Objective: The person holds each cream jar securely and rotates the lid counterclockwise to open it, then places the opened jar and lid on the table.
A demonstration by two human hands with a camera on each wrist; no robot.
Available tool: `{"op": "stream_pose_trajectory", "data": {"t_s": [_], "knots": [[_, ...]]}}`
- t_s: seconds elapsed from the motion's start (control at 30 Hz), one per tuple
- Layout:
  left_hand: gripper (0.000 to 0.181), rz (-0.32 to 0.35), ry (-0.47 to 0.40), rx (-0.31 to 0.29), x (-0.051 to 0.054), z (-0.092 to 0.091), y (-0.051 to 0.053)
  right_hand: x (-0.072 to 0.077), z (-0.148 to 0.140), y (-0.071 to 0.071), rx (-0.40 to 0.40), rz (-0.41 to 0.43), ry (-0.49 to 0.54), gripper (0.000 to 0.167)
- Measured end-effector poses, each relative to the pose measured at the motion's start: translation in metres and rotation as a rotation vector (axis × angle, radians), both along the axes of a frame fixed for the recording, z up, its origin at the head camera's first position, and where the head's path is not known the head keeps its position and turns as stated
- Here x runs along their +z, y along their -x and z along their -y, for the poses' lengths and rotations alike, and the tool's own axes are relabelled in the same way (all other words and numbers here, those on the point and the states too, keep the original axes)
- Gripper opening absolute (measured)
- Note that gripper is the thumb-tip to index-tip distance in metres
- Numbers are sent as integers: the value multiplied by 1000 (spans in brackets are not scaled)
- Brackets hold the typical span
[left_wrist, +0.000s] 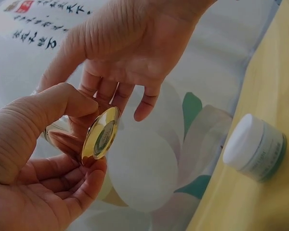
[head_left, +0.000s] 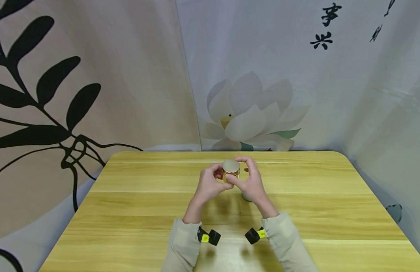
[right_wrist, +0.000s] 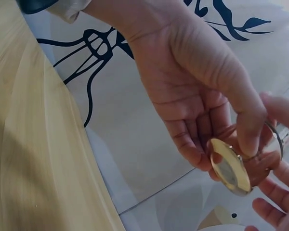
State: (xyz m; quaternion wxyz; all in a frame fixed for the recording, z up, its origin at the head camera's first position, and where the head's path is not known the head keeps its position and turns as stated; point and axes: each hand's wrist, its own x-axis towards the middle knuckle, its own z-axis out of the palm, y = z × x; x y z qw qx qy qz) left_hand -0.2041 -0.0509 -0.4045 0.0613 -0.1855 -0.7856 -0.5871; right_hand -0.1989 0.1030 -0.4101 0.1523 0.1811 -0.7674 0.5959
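Note:
A shiny gold cosmetic jar (head_left: 231, 168) is held up above the table between both hands, its pale flat top showing in the head view. My left hand (head_left: 210, 183) grips it from the left, thumb and fingers around its lower part. In the left wrist view the jar's gold base (left_wrist: 102, 137) with a round label faces the camera. My right hand (head_left: 249, 182) pinches it from the right at the upper end, forefinger and thumb on opposite sides. A small white-and-green jar (left_wrist: 255, 148) stands on the table, mostly hidden behind the right hand in the head view.
The wooden table (head_left: 145, 211) has its far edge close to a curtain (head_left: 135, 75) printed with leaves, a lotus and characters. Both wrists carry a small black camera, the left one (head_left: 214, 237) and the right one (head_left: 252, 236).

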Motion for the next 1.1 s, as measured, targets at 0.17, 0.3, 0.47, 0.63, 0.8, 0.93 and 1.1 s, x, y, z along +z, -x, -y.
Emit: {"op": "stream_pose_trajectory", "data": {"t_s": [0.17, 0.3, 0.47, 0.63, 0.8, 0.93, 1.1], "knots": [[40, -2, 0, -2, 0, 0, 0, 1, -2, 2, -20, -14, -6, 41], [41, -1, 12, -5, 0, 1, -1, 2, -4, 1, -1, -35, -20, 37], [42, 12, 14, -3, 0, 0, -1, 14, -2, -6, 15, -37, -27, 37], [43, 2, 18, -3, -1, 0, 0, 33, 3, -18, 9, -55, -15, 39], [45, 14, 9, -4, -2, 0, 0, 32, 3, -18, -10, -69, 45, 40], [45, 29, 8, 3, 0, 0, -1, 20, 0, -8, -13, -91, 111, 41], [43, 40, 3, 11, 22, 2, -14, 7, -6, 2, -16, -97, 176, 43]]}}
